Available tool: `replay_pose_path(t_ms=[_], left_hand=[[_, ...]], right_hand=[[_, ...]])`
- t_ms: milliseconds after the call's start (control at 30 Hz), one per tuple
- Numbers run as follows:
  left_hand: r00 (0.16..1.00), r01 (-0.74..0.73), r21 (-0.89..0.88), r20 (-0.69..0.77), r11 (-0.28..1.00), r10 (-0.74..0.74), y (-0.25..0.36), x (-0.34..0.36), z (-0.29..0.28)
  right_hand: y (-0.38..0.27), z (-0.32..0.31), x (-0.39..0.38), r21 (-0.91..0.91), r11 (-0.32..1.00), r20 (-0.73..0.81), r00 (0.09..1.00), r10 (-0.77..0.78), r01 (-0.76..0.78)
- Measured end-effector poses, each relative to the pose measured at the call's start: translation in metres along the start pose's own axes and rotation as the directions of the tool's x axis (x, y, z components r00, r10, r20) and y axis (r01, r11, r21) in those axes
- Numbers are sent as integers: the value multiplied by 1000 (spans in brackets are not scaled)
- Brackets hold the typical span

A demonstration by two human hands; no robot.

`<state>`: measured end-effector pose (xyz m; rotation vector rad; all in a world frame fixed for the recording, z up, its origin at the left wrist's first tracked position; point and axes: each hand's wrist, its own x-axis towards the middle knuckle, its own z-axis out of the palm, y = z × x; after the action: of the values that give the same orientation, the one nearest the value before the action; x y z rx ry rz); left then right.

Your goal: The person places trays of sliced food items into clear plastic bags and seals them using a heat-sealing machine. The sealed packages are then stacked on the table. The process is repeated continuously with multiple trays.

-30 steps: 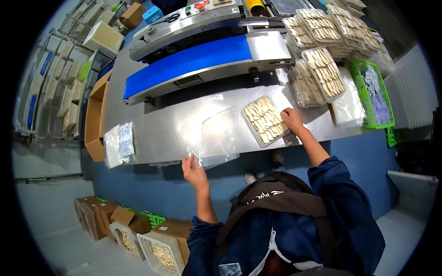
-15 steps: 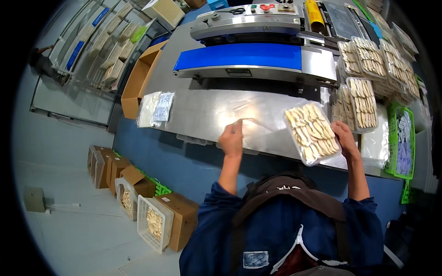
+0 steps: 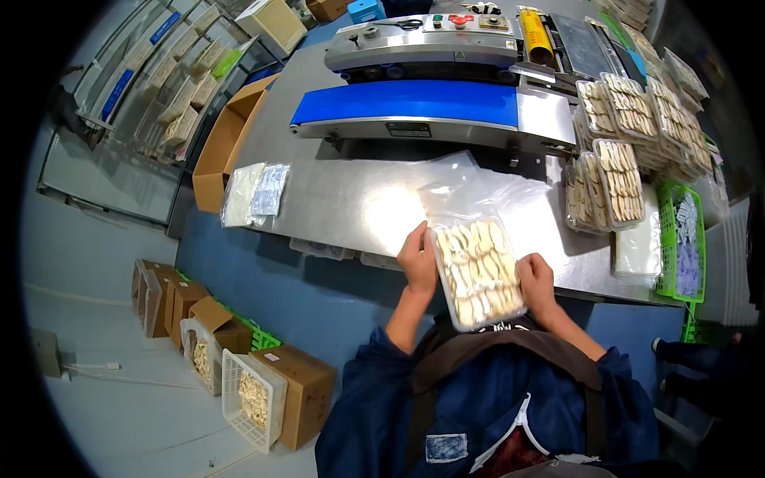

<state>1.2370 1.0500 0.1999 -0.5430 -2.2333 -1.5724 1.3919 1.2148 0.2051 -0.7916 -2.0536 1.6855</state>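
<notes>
Left hand [image 3: 418, 259]: grip nearly closed, fingers curled, clenched on the near edge of a clear bag [image 3: 454, 187], knuckles against the left side of the sliced-food tray [image 3: 480, 275]. Right hand [image 3: 538, 285]: grip closed to tray-rim thickness, grasping the tray's right edge. Tray is between both hands, at the worktop [image 3: 351, 191] near edge, in front of the torso. Bag spreads from the tray's far end onto the metal; can't tell how much of the tray is inside it.

Counts: 1 tray in hand, pale slices in rows. 1 loose clear bag. 1 sealing machine [image 3: 422, 48] with 1 blue belt [image 3: 406, 103] on the near side. 1 yellow roll [image 3: 535, 36] right of the machine. 1 pair of scissors [image 3: 402, 24] on top of it. 1 open cardboard box [image 3: 231, 143] and 2 packets, a white packet [image 3: 239, 199] and a blue-white packet [image 3: 271, 190], at the left end. Right end: 3 filled trays [image 3: 620, 185] leaning together, stacked trays [image 3: 633, 107] behind, too overlapped to count. 1 green basket [image 3: 664, 239] beside them.
</notes>
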Motion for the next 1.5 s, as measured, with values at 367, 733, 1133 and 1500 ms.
replay_pose_path(t_ms=[367,733,1133,1500], left_hand=[[857,490,-638,479,594,-192,34,1,-30],[493,697,-203,832,687,-254,57,-73,-98],[340,891,-451,587,53,-734,-26,-71,9],[292,922,-376,530,88,-796,-39,-86,74]], right_hand=[[-49,-9,52,381,915,219,974,54,-136],[-20,-81,-60,253,804,645,713,274,-538],[49,5,49,466,670,644,741,190,-577],[47,23,52,525,174,605,509,613,-833]])
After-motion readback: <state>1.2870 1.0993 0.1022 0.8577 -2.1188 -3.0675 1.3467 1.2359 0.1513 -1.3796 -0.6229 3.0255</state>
